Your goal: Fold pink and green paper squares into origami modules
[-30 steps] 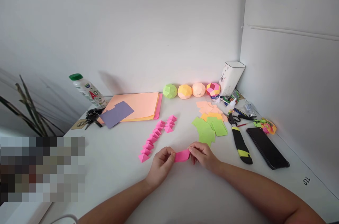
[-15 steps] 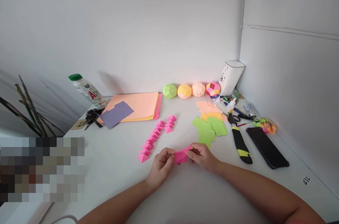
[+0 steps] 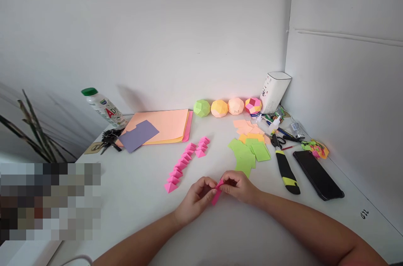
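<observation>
A small folded piece of pink paper (image 3: 216, 197) is pinched between both hands, low over the white table. It appears as a narrow strip. My left hand (image 3: 197, 199) grips its left side with thumb and fingers. On the right side, my right hand (image 3: 239, 186) holds it near the upper end, and the fingertips of the two hands almost meet. Just beyond my left hand, a slanting row of folded pink paper units (image 3: 180, 165) lies on the table, with a shorter row (image 3: 202, 147) beside it. Green paper pieces (image 3: 244, 157) lie beyond my right hand.
Four-colour paper balls stand by the wall, including a green ball (image 3: 202, 108). To the right lie a utility knife (image 3: 286, 171), scissors (image 3: 277, 142) and a black phone (image 3: 317, 175). Coloured sheets (image 3: 166, 121), a purple sheet (image 3: 138, 136) and a bottle (image 3: 105, 108) are at left.
The pink paper has gone from a wide, spread shape to a narrow folded strip. My hands have come closer together, the left one moving right.
</observation>
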A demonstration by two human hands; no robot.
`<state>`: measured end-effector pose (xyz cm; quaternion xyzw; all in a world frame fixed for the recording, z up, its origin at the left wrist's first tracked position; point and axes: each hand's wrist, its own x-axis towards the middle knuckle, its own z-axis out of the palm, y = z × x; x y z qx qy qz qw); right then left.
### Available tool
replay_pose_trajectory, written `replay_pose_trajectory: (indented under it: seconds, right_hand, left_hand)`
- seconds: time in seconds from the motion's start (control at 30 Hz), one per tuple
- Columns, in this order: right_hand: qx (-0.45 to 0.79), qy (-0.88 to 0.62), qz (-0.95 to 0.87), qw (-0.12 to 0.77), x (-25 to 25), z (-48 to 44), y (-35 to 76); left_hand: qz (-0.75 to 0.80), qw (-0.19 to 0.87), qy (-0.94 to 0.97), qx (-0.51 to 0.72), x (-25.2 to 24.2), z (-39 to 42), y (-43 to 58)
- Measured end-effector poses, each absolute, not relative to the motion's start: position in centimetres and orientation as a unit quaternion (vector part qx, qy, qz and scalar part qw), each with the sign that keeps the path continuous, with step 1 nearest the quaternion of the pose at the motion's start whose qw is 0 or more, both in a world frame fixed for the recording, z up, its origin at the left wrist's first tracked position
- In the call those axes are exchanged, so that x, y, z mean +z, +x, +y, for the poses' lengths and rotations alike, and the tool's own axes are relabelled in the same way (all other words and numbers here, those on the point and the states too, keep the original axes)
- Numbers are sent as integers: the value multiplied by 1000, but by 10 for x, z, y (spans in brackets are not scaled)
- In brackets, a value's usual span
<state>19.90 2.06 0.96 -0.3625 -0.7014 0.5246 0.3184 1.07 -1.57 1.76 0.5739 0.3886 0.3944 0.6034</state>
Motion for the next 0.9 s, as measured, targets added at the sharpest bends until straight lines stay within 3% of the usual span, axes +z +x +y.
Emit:
replay_pose_trajectory:
  seconds: [0.53,0.9]
  right_hand:
    - [519,-377,-706,300,9,19,198]
    - [478,-311,-761,311,-2,22,200]
  left_hand:
    - [347,547,639,414,4,-14,8]
    - [376,579,571,444,1,-15,10]
